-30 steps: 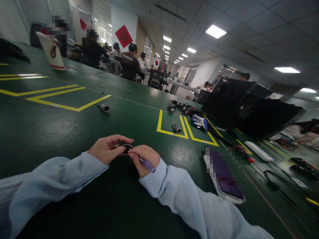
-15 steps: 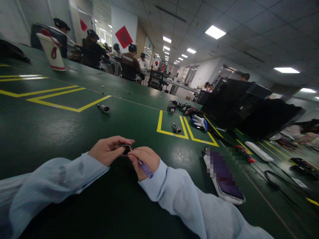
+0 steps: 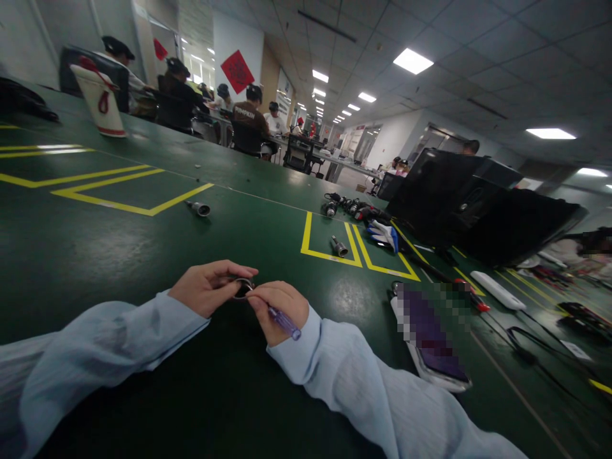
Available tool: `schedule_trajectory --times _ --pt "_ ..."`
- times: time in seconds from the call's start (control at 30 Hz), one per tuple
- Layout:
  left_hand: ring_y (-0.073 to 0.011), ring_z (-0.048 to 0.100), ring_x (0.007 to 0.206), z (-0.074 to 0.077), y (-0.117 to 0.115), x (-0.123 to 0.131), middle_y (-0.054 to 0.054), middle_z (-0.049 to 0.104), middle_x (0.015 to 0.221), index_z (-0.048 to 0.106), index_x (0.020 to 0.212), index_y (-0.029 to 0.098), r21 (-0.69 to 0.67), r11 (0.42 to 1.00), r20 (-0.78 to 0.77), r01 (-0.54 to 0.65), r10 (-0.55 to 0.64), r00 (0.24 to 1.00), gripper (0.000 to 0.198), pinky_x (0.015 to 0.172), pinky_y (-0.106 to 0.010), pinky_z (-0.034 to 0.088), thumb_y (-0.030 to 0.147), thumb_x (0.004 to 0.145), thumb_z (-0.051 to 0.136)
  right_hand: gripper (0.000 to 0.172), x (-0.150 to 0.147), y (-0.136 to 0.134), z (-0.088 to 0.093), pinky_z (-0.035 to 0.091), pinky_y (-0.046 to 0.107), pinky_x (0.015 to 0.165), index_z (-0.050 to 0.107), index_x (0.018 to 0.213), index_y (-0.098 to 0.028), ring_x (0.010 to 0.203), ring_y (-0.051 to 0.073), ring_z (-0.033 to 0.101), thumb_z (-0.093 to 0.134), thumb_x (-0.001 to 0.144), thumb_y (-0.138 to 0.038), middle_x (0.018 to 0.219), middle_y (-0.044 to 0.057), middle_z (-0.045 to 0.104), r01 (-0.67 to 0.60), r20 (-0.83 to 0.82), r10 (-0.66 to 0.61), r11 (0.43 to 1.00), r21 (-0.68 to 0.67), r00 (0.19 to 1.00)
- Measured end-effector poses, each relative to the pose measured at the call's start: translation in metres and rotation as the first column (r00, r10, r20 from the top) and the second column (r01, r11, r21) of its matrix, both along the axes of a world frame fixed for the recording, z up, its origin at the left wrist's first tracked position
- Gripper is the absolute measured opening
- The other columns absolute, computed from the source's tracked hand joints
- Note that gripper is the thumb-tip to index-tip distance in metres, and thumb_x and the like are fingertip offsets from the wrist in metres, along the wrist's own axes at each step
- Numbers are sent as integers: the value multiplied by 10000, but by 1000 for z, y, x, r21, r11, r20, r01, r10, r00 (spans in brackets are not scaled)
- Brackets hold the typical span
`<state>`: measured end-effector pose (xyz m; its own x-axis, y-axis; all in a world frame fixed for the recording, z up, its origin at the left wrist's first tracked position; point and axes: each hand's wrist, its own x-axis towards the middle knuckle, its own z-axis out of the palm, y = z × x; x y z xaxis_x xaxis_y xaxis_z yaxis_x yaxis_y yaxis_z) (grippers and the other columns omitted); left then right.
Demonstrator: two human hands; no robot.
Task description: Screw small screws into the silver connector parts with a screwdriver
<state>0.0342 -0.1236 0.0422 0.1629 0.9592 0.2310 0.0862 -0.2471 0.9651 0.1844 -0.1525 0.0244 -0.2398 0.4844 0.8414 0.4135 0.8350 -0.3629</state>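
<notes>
Handle end of the purple tool [image 3: 285, 323] sits slightly farther toward three o'clock than half a second ago. Pinched between the right hand's [image 3: 280, 303] thumb and fingers, it points to four o'clock; its tip is hard to see. The left hand [image 3: 203, 290] grips the ring [image 3: 243, 280], unmoved, so the tool alone seems to be turning or tilting against a steady part. On the counter [image 3: 258, 236], metal sockets lie apart at eleven [image 3: 201, 209] and two o'clock.
</notes>
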Motion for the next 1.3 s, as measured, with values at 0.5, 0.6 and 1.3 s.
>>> schedule_trajectory --times 0.5,0.6,1.3 --pt "-172 576 903 2 144 -111 -45 611 1090 529 1136 143 374 774 -676 -511 605 421 400 842 -316 449 249 752 492 146 5 2 -3 502 232 727 628 830 -138 731 113 604 490 818 -182 778 53 667 -78 84 88 990 -117 993" --pt "-176 557 940 5 159 -117 -67 579 1164 438 1216 121 292 853 -785 -433 472 401 477 858 -306 424 205 749 482 153 5 2 -2 503 233 719 631 822 -145 717 113 604 489 822 -201 769 47 664 -70 109 88 984 -163 990" --pt "-347 463 1057 13 151 -84 -239 454 1130 354 1227 -6 420 893 -879 -162 444 175 524 882 -407 357 320 818 352 174 5 0 1 489 220 698 635 788 -144 683 108 600 472 821 -196 728 41 661 -60 123 84 982 -181 989"
